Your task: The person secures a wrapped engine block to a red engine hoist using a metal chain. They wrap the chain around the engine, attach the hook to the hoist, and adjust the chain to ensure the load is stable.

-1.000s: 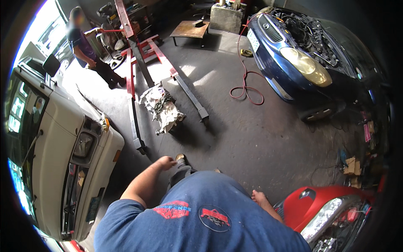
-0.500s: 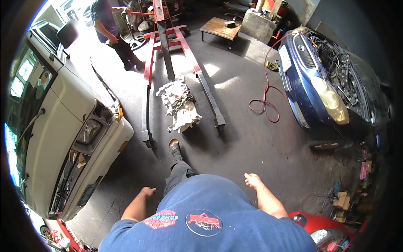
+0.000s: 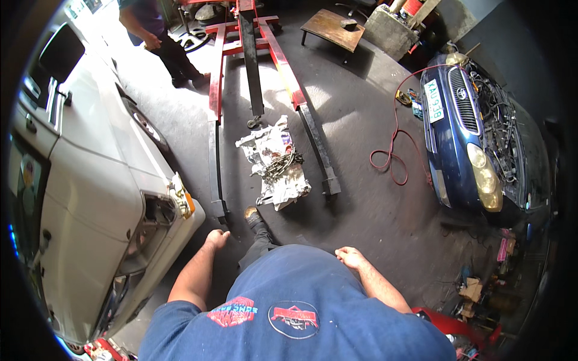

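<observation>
My left hand (image 3: 218, 239) hangs by my side over the floor, its fingers loosely curled and nothing seen in them. In front of my belly is my right hand (image 3: 350, 257), also curled and holding nothing visible. Neither one touches anything but air. Ahead of my foot lies a silvery metal casing (image 3: 265, 151), perhaps a gearbox, with a chain (image 3: 280, 166) draped across it. It rests on the floor between the legs of a red and black engine hoist (image 3: 282, 69), whose boom points toward me with a hook (image 3: 254, 122) below its end.
A white van (image 3: 90, 180) stands close on my left. On the right is a blue car (image 3: 448, 141) with its engine bay exposed, and a red hose (image 3: 394, 150) loops on the floor. A low wooden table (image 3: 331, 29) is farther off. Another person (image 3: 147, 36) stands beside the hoist.
I have moved forward, so the casing and hoist appear nearer. My left hand has swung forward, and my right hand has drawn back toward my body. The other person remains by the hoist.
</observation>
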